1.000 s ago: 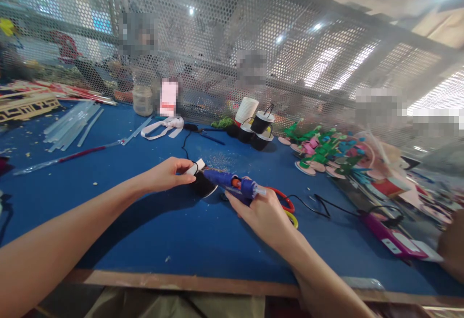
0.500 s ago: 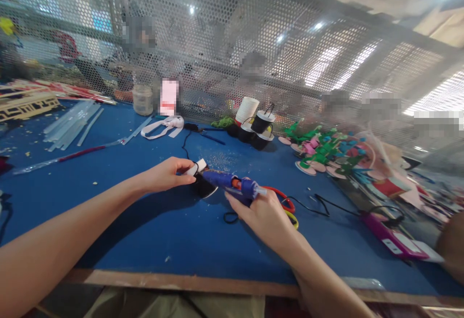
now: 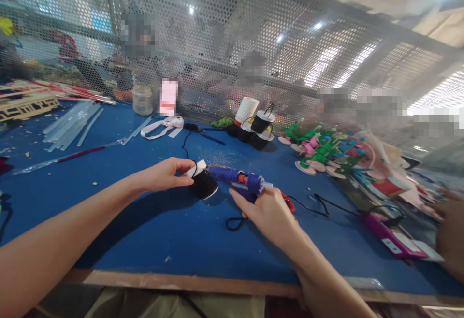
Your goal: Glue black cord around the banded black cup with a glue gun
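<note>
My left hand (image 3: 170, 173) is closed, thumb and fingers pinching a small black-covered cup (image 3: 205, 184) near its white end. The cup lies tilted, and a thin black cord (image 3: 186, 145) runs up to it. In my right hand (image 3: 270, 214) is a blue glue gun (image 3: 235, 179) with a clear glue stick (image 3: 267, 185) poking out of its back. The gun's nozzle points left at the cup's white part; I cannot tell whether it touches. Below the gun, a loop of black cord (image 3: 235, 223) rests on the blue table (image 3: 174, 240).
Black-covered cups (image 3: 263, 122) stand at the back beside stacked white cups (image 3: 247, 110). Glue sticks (image 3: 68, 124) and white ribbon (image 3: 164, 127) lie left. Green and pink craft pieces (image 3: 322, 151) and a purple power strip (image 3: 393, 238) are right. A mesh screen (image 3: 210, 42) stands behind.
My right hand and the glue gun have shifted slightly right, showing more of the black cup. The red and yellow loops behind my right hand are now mostly hidden. My left hand has barely moved.
</note>
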A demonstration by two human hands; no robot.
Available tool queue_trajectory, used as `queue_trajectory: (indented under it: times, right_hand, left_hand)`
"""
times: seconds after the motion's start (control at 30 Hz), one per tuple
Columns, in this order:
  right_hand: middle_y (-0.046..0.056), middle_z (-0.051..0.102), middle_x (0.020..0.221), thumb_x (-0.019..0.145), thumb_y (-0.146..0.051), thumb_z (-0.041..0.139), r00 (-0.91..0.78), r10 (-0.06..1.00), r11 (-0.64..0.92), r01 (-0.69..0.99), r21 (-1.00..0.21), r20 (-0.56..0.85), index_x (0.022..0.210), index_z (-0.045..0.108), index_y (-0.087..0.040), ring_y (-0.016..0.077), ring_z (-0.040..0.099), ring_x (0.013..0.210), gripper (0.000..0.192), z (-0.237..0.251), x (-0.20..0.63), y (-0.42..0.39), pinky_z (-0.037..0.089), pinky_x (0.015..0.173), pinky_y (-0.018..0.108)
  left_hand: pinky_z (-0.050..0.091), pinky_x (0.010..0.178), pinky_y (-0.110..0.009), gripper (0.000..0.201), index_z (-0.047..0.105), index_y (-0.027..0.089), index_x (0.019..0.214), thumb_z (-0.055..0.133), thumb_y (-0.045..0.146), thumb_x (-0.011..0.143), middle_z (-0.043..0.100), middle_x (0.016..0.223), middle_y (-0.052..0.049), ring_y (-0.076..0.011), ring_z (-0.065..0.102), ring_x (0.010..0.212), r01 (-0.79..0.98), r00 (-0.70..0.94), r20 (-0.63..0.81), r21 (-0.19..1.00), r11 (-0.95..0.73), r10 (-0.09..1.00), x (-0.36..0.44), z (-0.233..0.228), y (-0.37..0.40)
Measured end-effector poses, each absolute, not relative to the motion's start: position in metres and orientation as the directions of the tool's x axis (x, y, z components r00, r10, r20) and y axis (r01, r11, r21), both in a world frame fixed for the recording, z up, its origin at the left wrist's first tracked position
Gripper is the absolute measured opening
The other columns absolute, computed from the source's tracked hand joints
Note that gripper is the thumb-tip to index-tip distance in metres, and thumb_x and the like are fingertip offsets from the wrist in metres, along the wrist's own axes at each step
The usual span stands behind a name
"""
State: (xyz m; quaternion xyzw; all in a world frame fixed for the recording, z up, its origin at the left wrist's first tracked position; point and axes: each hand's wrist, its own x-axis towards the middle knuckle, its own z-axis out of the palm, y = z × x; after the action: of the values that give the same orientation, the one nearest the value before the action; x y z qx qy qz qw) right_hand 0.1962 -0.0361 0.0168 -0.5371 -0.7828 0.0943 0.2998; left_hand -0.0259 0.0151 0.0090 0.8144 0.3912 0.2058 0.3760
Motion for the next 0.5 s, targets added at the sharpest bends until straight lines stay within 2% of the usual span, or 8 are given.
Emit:
queue_trajectory:
  times: [0.13,0.3,0.4,0.5]
  right_hand:
    - [0.000,0.053,0.043,0.072,-0.030,0.048,-0.288,0.895,0.430,0.765,-0.479,0.341,0.052,0.051,-0.021,0.0147,0.051,0.041,0.023,0.0156,0.1958,-0.0360,0.038,0.043,0.025]
    - [-0.002,0.049,0.038,0.072,-0.031,0.049,-0.231,0.899,0.399,0.782,-0.479,0.373,0.048,0.049,-0.021,0.0131,0.047,0.037,0.026,0.0167,0.1975,-0.0363,0.037,0.041,0.024]
    - [-0.003,0.048,0.036,0.073,-0.032,0.048,-0.248,0.921,0.376,0.768,-0.518,0.300,0.049,0.050,-0.019,0.0122,0.047,0.035,0.027,0.0185,0.1969,-0.0375,0.038,0.041,0.024]
    - [-0.003,0.048,0.035,0.072,-0.033,0.049,-0.188,0.958,0.283,0.756,-0.590,0.218,0.051,0.052,-0.017,0.0119,0.049,0.034,0.026,0.0204,0.1967,-0.0370,0.039,0.040,0.023]
  left_hand:
    - [0.030,0.057,-0.020,0.012,0.047,0.014,0.069,0.046,0.025,0.073,0.042,0.064,0.003,-0.0104,0.039,0.061,0.490,0.621,0.043,0.759,-0.430,0.782,-0.0261,0.0094,0.0147]
    - [0.031,0.059,-0.020,0.010,0.049,0.013,0.073,0.047,0.023,0.073,0.045,0.067,0.003,-0.0108,0.040,0.064,0.470,0.627,0.031,0.781,-0.410,0.778,-0.0265,0.0096,0.0149]
    - [0.030,0.058,-0.020,0.010,0.047,0.013,0.070,0.047,0.023,0.072,0.042,0.065,0.003,-0.0105,0.038,0.063,0.476,0.637,0.038,0.767,-0.431,0.770,-0.0267,0.0097,0.0157]
    - [0.031,0.060,-0.021,0.010,0.048,0.013,0.072,0.046,0.024,0.073,0.043,0.066,0.003,-0.0108,0.039,0.064,0.475,0.644,0.027,0.769,-0.427,0.765,-0.0270,0.0096,0.0159]
